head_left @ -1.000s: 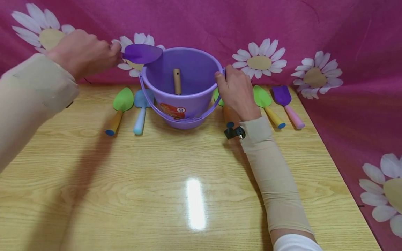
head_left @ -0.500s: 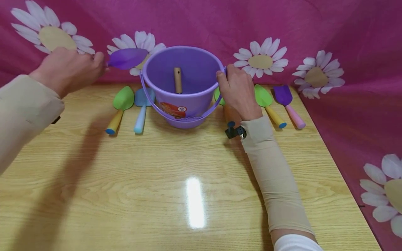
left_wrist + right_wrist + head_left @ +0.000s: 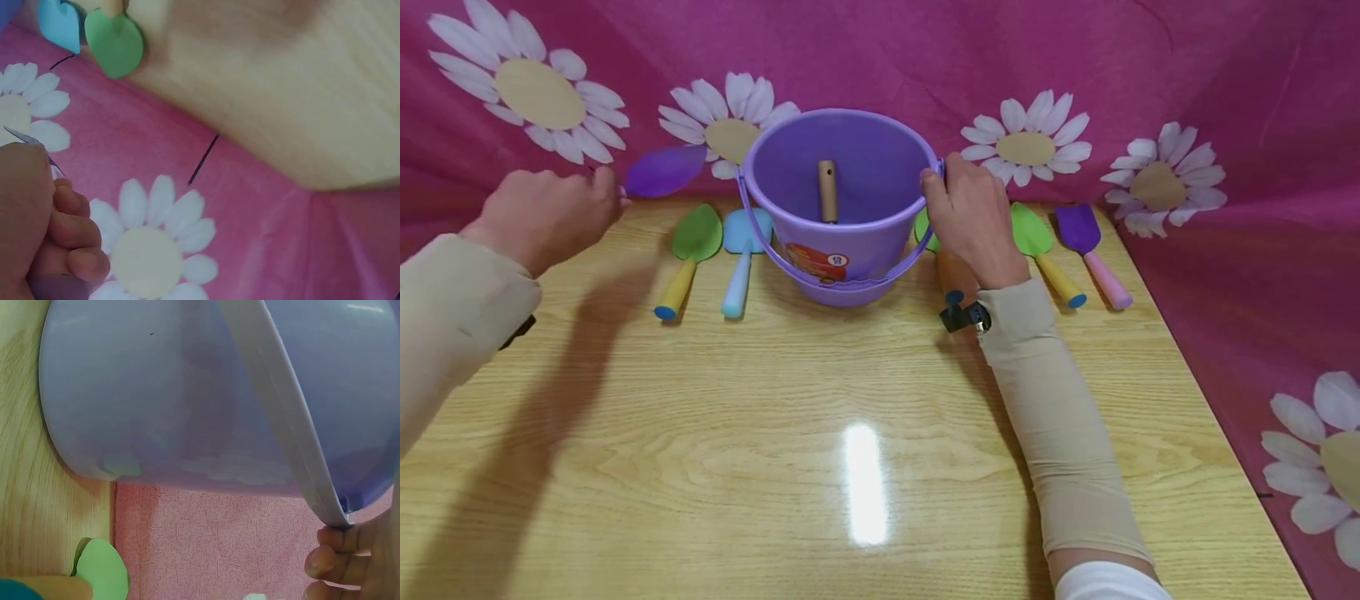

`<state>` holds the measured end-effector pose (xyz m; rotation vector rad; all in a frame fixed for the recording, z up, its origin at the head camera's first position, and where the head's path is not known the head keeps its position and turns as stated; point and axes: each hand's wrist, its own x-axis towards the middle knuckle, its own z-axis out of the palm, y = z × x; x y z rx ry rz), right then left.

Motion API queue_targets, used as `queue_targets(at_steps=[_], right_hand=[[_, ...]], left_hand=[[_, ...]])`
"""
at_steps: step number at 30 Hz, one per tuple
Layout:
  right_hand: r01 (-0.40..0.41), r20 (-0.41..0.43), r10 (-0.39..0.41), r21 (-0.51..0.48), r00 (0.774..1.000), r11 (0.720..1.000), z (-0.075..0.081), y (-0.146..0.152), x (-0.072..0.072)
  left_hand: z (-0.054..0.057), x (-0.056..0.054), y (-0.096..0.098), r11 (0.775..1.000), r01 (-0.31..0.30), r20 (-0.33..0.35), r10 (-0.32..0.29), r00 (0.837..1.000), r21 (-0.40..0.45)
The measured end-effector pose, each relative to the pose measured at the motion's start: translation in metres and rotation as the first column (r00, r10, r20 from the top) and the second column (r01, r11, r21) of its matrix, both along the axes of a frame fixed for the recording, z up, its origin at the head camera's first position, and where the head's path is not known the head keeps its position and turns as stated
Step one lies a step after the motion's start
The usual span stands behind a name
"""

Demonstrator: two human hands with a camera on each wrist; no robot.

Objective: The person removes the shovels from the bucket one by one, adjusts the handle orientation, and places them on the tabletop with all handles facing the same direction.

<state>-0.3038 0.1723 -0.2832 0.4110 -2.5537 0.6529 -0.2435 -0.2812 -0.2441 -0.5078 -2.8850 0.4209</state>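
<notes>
In the head view my left hand grips a small trowel, its purple blade pointing right in front of the cloth backdrop. The hand hides most of its handle. Curled fingers show in the left wrist view, with the blade nearly edge-on above them. A purple bucket stands at the back of the table, its handle hanging down in front. My right hand holds the bucket's right rim, thumb over the edge. Inside the bucket, a wooden handle with a hole in its end leans upright.
Left of the bucket lie a green trowel and a blue shovel. On the right, another green trowel and a purple shovel with a pink handle lie beside one partly hidden by my right hand. A pink flowered cloth hangs behind the table.
My left hand has moved left and down with the trowel, taking its blade away from the bucket's left rim. The right hand keeps its hold on the rim.
</notes>
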Motion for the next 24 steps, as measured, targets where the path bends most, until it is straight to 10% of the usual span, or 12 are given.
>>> queue_targets(at_steps=[3,9,13,16,24], right_hand=[[0.003,0.000,-0.003,-0.001,1.000,1.000,-0.001,0.001,0.000],[0.000,-0.005,0.000,-0.006,1.000,1.000,-0.002,0.001,0.000],[0.001,-0.010,-0.001,-0.006,1.000,1.000,-0.002,0.002,0.000],[-0.002,-0.001,0.002,-0.009,1.000,1.000,-0.002,0.003,0.000],[0.000,0.005,0.000,-0.006,1.000,1.000,-0.001,0.001,-0.001]], left_hand=[[-0.012,0.002,-0.003,0.997,-0.062,0.004,0.062,0.998,0.036],[-0.039,0.006,-0.010,0.995,0.062,-0.253,-0.040,0.967,0.079],[-0.046,0.006,-0.012,0.981,-0.104,0.005,0.105,0.994,0.161],[-0.052,0.004,-0.010,0.935,-0.288,0.224,0.241,0.944,0.208],[-0.073,0.002,-0.001,0.890,-0.394,0.329,0.310,0.892,0.230]])
